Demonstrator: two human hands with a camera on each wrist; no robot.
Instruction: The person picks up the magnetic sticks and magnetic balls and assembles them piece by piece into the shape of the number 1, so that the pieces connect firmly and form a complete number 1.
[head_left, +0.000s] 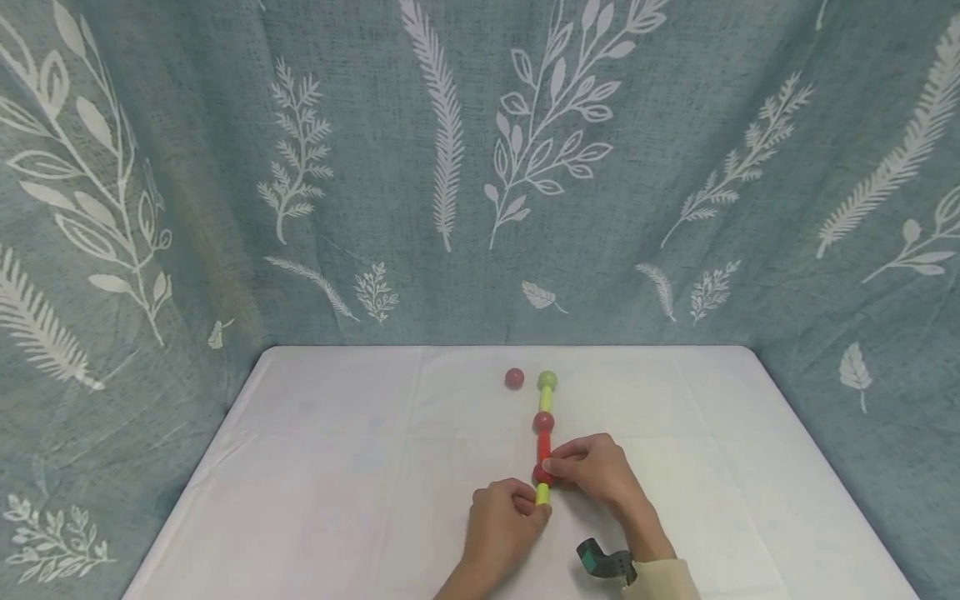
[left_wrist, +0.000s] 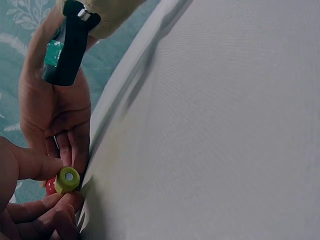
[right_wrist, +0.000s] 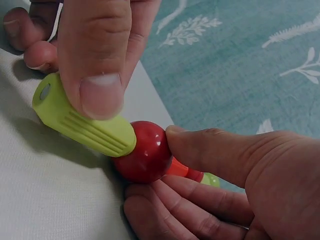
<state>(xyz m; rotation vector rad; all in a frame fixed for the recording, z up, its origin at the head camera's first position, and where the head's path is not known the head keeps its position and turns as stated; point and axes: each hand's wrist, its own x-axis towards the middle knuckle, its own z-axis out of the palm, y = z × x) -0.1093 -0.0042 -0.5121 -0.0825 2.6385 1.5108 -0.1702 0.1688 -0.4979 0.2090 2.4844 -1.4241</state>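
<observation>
A straight chain of toy rods and balls lies on the white table, running away from me. My left hand (head_left: 501, 527) pinches the near yellow-green rod (right_wrist: 82, 122) between thumb and fingers; its free end shows a small silvery disc in the left wrist view. Against the rod's other end sits a glossy red ball (right_wrist: 144, 156), which my right hand (head_left: 600, 471) holds between thumb and fingers. Beyond it come a red rod (head_left: 543, 446), a second red ball (head_left: 543, 422), another yellow-green rod (head_left: 546, 399) and a green ball (head_left: 547, 380) at the far end.
A loose red ball (head_left: 514, 378) lies left of the green ball near the table's back edge. The white-covered table (head_left: 337, 467) meets a teal leaf-patterned curtain (head_left: 465, 283) behind and at both sides. A dark strapped device (head_left: 603, 560) is on my right wrist.
</observation>
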